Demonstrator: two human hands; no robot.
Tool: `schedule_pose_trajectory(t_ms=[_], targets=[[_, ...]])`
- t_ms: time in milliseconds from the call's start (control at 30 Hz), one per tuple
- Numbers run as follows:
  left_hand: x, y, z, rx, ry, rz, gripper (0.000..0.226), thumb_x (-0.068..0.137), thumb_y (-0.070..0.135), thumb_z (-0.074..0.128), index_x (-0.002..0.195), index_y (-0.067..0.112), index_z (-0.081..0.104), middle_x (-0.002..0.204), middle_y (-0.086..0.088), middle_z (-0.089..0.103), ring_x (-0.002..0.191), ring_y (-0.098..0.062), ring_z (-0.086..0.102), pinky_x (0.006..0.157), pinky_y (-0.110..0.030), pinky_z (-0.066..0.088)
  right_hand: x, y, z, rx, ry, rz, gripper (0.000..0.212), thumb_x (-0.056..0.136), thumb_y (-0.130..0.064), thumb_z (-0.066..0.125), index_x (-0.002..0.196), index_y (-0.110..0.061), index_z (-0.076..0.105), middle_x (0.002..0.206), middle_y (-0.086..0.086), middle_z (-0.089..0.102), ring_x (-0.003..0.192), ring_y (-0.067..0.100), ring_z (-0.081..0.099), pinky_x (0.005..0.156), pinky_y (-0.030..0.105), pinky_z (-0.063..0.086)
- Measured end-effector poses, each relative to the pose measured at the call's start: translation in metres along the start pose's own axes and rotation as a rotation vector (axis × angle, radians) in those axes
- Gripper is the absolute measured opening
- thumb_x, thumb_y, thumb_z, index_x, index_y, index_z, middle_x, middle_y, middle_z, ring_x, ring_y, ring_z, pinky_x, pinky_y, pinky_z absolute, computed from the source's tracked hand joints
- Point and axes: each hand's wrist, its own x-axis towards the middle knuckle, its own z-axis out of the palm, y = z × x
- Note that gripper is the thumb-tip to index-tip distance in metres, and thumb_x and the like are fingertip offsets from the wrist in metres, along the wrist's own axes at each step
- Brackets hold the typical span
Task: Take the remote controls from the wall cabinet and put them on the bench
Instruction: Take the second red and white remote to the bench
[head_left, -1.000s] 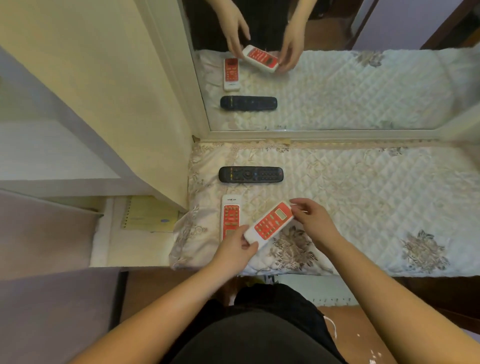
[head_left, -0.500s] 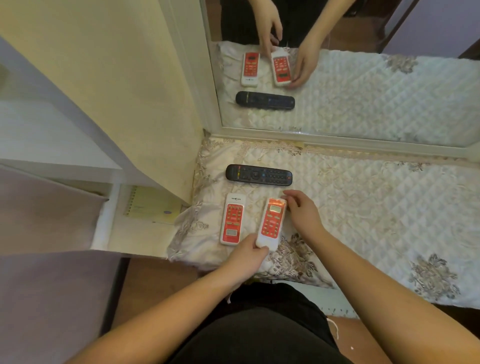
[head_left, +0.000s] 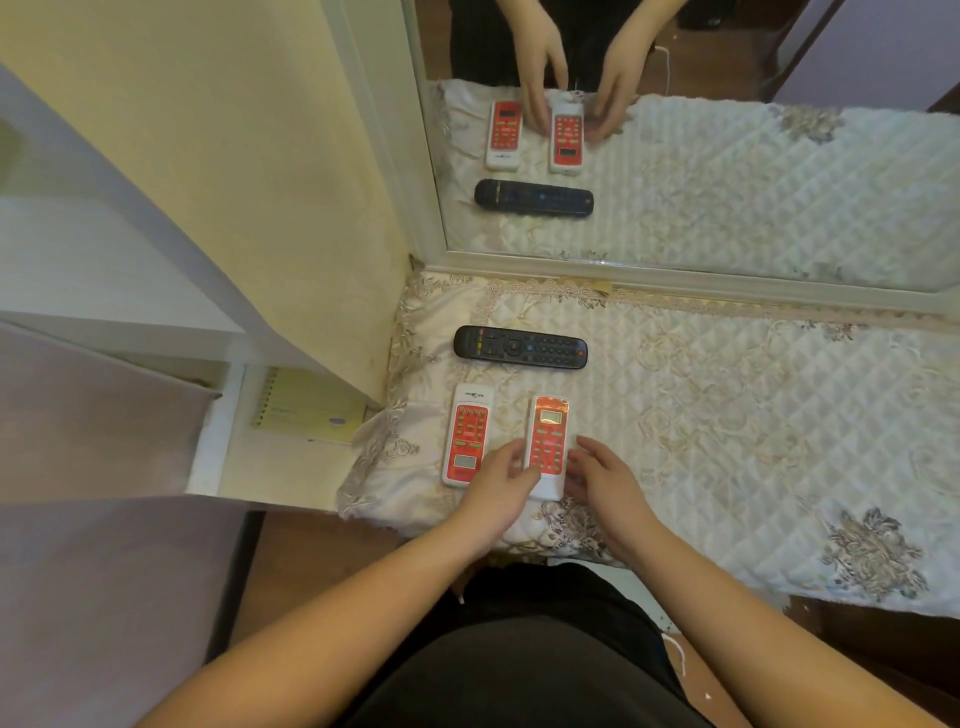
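Observation:
Three remotes lie on the bench's quilted cover (head_left: 727, 415). A black remote (head_left: 519, 347) lies crosswise at the back. In front of it a red and white remote (head_left: 467, 431) points away from me. A second red and white remote (head_left: 548, 436) lies flat to its right, parallel to it. My left hand (head_left: 498, 488) pinches this second remote's near left edge. My right hand (head_left: 608, 483) rests beside its right edge, fingers apart and just touching it.
A framed mirror (head_left: 727, 182) stands along the bench's back and repeats the remotes and hands. To the left is the open cabinet with a white shelf (head_left: 270, 467) holding a yellow spiral notebook (head_left: 306, 408). The cream cabinet side (head_left: 249, 182) borders the bench.
The second red remote was held tilted above the cover. It has been turned parallel to the first and laid flat, and my right hand has slid from its far end to its near right side.

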Motion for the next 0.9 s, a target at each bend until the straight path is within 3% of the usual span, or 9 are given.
schedule_pose_trajectory(t_ms=[133,200,300,533,667,900], targets=[[0.011,-0.001,0.0,-0.045,0.021,-0.081,0.04,0.091,0.028,0.056,0.131,0.022,0.055,0.121,0.001,0.062,0.112,-0.015,0.058,0.099,-0.034,0.044,-0.009,-0.012,0.008,-0.047,-0.046,-0.021,0.028,0.098,-0.011,0.037,0.106,-0.022,0.061,0.106,0.004,0.07,0.098,0.015,0.067,0.084,0.028,0.053],[0.015,-0.001,0.0,0.008,0.002,-0.083,0.034,0.09,0.03,0.056,0.122,0.022,0.061,0.113,0.002,0.067,0.105,-0.015,0.062,0.095,-0.036,0.048,-0.009,-0.016,0.01,-0.092,-0.059,-0.023,0.036,0.094,-0.007,0.036,0.096,-0.026,0.067,0.105,0.006,0.072,0.098,0.018,0.067,0.088,0.034,0.053],[0.014,0.003,0.001,0.01,-0.006,-0.088,0.036,0.088,0.034,0.056,0.122,0.022,0.062,0.112,0.004,0.067,0.102,-0.013,0.062,0.093,-0.036,0.05,-0.008,-0.016,0.01,-0.116,-0.061,-0.017,0.034,0.091,-0.011,0.04,0.098,-0.028,0.069,0.106,0.006,0.072,0.1,0.021,0.068,0.094,0.041,0.052],[-0.002,0.007,0.004,0.068,0.011,-0.032,0.034,0.093,0.024,0.051,0.126,0.016,0.057,0.118,0.001,0.064,0.109,-0.014,0.059,0.083,-0.022,0.044,-0.02,-0.015,0.008,-0.146,-0.066,-0.059,0.03,0.093,-0.019,0.045,0.11,-0.022,0.069,0.107,-0.001,0.072,0.102,0.015,0.067,0.097,0.041,0.05],[-0.015,0.011,-0.001,0.233,-0.038,-0.016,0.041,0.094,0.018,0.05,0.135,0.014,0.046,0.126,-0.001,0.056,0.109,-0.014,0.054,0.085,-0.023,0.038,-0.035,-0.022,0.007,-0.164,-0.067,-0.069,0.026,0.094,-0.017,0.046,0.092,-0.034,0.067,0.103,-0.004,0.071,0.099,0.013,0.066,0.091,0.031,0.051],[-0.035,0.016,-0.028,0.611,-0.18,0.064,0.049,0.097,0.033,0.046,0.142,0.016,0.041,0.143,-0.005,0.047,0.128,-0.019,0.046,0.099,-0.025,0.035,-0.052,-0.02,0.002,-0.348,-0.13,-0.053,0.035,0.097,-0.025,0.044,0.128,-0.019,0.059,0.125,-0.002,0.06,0.112,0.014,0.057,0.105,0.035,0.042]])
